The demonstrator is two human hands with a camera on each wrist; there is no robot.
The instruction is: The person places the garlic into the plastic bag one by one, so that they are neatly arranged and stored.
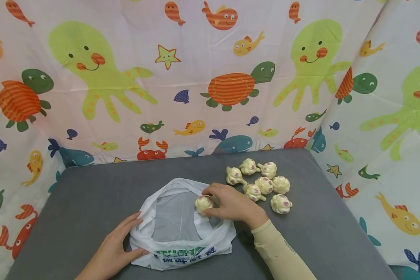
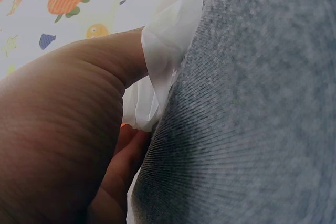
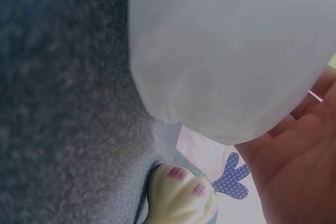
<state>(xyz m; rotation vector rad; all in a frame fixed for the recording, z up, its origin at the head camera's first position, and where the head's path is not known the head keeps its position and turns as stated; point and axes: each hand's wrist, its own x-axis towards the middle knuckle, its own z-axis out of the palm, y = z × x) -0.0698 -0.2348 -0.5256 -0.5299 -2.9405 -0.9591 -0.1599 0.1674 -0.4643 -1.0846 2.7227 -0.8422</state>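
A white plastic bag (image 1: 192, 249) with green and blue print lies on the grey table, its mouth spread wide. The right hand (image 1: 231, 204) holds a garlic bulb (image 1: 204, 203) between thumb and fingers over the right part of the bag's opening. At the bag's left edge is the left hand (image 1: 113, 247), its thumb and fingers on the rim. In the left wrist view the left hand (image 2: 68, 114) has the white plastic (image 2: 165, 51) at its thumb and fingers. The right wrist view shows the bag (image 3: 226, 51) hiding the fingertips of the right hand (image 3: 299, 166).
Several garlic bulbs (image 1: 264, 185) lie grouped on the table (image 1: 101, 186) to the right of and behind the bag; one (image 3: 181, 195) shows low in the right wrist view. A curtain (image 1: 189, 39) with printed sea animals hangs behind and beside the table.
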